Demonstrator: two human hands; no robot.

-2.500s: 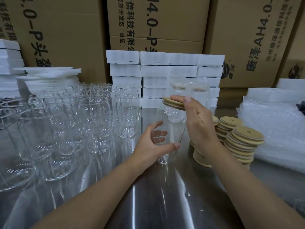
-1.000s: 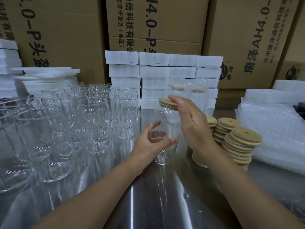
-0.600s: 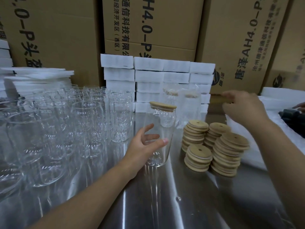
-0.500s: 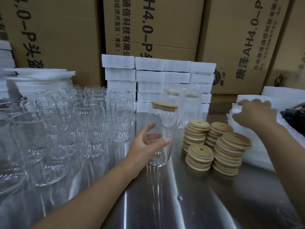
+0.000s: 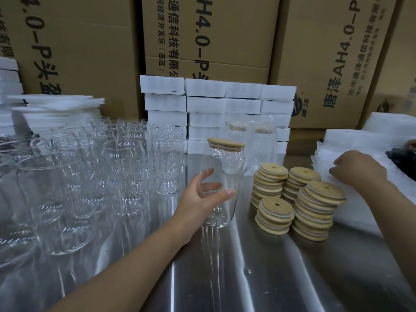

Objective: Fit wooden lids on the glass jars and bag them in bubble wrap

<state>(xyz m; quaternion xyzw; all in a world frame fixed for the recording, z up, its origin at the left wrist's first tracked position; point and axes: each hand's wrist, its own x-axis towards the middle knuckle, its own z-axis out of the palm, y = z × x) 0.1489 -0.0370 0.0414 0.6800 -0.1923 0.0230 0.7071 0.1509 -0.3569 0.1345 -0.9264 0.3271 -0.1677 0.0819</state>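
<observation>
Big cardboard boxes (image 5: 225, 41) line the far wall, with white foam blocks (image 5: 207, 104) stacked against them. On the steel table (image 5: 258, 278) a crowd of empty glass jars (image 5: 126, 172) fills the left side. A heap of bubble wrap (image 5: 351, 143) lies at the right edge. Just left of it stand 4 stacks of wooden lids (image 5: 315, 210). Mid-table, the left hand (image 5: 198, 199) wraps thumb and fingers round a lidded jar (image 5: 225, 176), its wooden lid (image 5: 226, 144) seated on top. The right hand (image 5: 358, 167) rests knuckles-up on the bubble wrap, its fingertips hidden, so I cannot tell whether it grips.
</observation>
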